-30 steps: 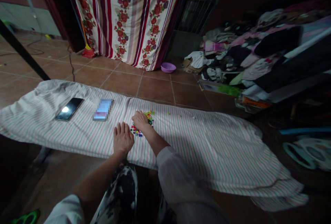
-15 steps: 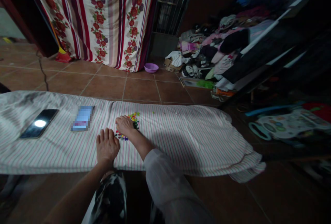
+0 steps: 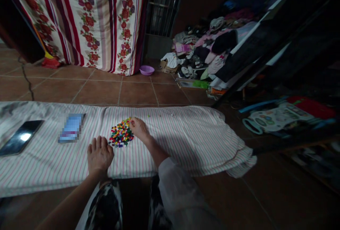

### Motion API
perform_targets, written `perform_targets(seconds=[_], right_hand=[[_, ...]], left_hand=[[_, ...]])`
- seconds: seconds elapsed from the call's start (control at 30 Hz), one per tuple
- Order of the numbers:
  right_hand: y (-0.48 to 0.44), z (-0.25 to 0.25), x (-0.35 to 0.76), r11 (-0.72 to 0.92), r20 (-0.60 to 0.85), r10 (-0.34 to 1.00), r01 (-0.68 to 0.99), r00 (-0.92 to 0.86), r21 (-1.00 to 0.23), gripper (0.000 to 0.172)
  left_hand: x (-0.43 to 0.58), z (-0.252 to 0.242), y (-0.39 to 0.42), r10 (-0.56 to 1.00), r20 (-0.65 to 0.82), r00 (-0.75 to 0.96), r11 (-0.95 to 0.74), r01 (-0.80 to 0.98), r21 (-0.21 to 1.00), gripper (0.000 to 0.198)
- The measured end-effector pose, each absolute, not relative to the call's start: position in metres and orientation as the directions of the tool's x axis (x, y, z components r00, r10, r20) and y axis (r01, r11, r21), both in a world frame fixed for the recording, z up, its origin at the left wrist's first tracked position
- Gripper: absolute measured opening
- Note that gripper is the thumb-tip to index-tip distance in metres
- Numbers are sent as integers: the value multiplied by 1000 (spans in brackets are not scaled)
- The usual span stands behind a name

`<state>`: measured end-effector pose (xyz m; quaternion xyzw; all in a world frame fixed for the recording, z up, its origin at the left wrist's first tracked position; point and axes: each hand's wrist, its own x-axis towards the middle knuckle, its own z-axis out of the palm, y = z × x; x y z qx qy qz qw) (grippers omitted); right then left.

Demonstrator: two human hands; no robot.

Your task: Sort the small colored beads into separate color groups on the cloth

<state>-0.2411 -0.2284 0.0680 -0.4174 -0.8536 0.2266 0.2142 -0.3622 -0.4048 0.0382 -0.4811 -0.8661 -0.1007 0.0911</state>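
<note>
A pile of small multicoloured pieces (image 3: 120,133) lies on a striped cloth (image 3: 191,141) in front of me. My right hand (image 3: 139,129) is at the pile's upper right edge, its fingers pinched together. Whatever may be between those fingertips is too small to make out. Beside the pile's lower left edge, my left hand (image 3: 99,155) rests palm down on the cloth with its fingers laid out, holding nothing I can see.
Two phones lie to the left, one dark (image 3: 21,138) and one with a lit, blurred screen (image 3: 71,128). A few tiny pieces (image 3: 172,114) sit along the far cloth. Beyond are a purple basin (image 3: 147,70), heaped clothes (image 3: 199,51) and a floral curtain (image 3: 103,24).
My right hand has moved off the pile to its right edge, uncovering most of the pieces, and its fingers have drawn together. The view has shifted slightly; my left hand stays on the cloth.
</note>
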Motion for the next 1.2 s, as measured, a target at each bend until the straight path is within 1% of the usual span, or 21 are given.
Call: perform_targets(seconds=[0.1,0.27,0.4,0.57,0.93,1.2], right_hand=[[-208,57,-205,442,183,889,683,-420,-581,15],[-174,39,-138,266,195,963,756,-185,-598,17],[-148,35,-88,114,183,983,801,-6,-588,19],[-120,34,-41,-8,179,976,834,128,-552,21],[-81,25,2,-123,191,945,828,267,-547,26],[-68,27,2,-136,162,954,844,253,-519,32]], left_hand=[[-361,39,-405,814,234,-532,524,846,99,53],[-361,39,-405,816,233,-528,525,847,82,52],[-362,37,-405,817,244,-523,522,850,73,52],[-363,35,-404,822,252,-511,520,854,39,51],[-363,37,-405,836,238,-494,509,861,-3,50],[-362,38,-404,831,207,-516,530,848,-11,54]])
